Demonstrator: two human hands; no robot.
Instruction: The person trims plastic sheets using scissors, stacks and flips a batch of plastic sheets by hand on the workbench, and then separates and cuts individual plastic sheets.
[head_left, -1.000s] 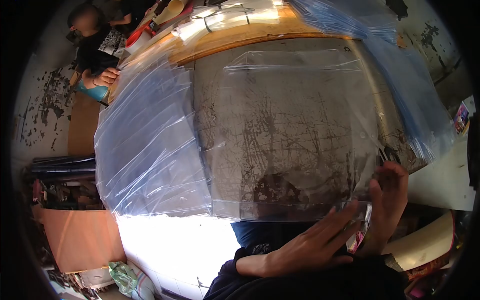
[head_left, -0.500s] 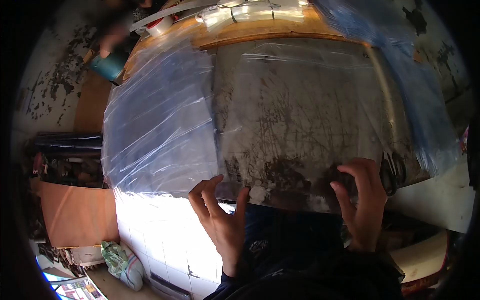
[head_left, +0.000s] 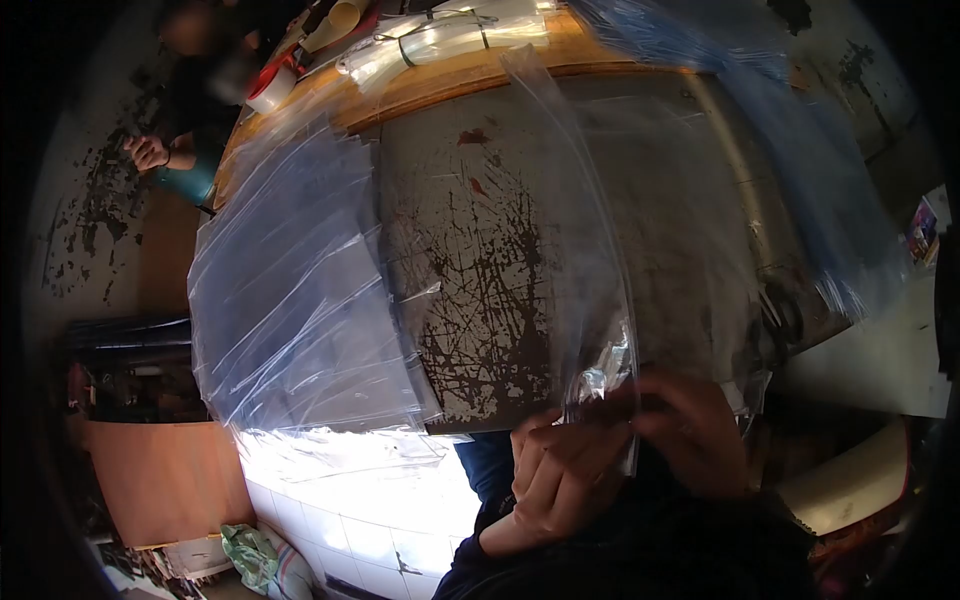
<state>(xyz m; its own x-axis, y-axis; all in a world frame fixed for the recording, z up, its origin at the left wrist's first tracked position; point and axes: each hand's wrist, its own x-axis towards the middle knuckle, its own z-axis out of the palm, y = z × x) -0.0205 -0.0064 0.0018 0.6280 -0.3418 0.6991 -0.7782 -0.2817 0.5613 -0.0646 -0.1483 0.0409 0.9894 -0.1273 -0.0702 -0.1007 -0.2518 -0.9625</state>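
Observation:
A clear plastic sheet (head_left: 590, 240) lies over the right part of the scratched work surface (head_left: 470, 280), its left side lifted and folded toward the right. At the near edge my left hand (head_left: 565, 475) is closed on this sheet, which bunches and shines above the fingers. My right hand (head_left: 695, 425) is curled in shadow right beside it, its fingers meeting the same gathered plastic; the fingertips are partly hidden. To the left lies a stack of clear plastic sheets (head_left: 290, 290), fanned unevenly. Dark-handled scissors (head_left: 785, 315) rest to the right, partly under plastic.
Bluish plastic sheets (head_left: 800, 170) hang along the right side. Bundled clear plastic (head_left: 450, 40) and a tape roll (head_left: 272, 85) sit on the wooden board at the back. Another person's hand (head_left: 148, 152) shows at far left. A sack (head_left: 255, 560) stands on the floor.
The sheet's left side has been lifted and drawn right, baring the scratched surface. Both hands, apart and open before, have come together and closed on the plastic. The view has shifted slightly.

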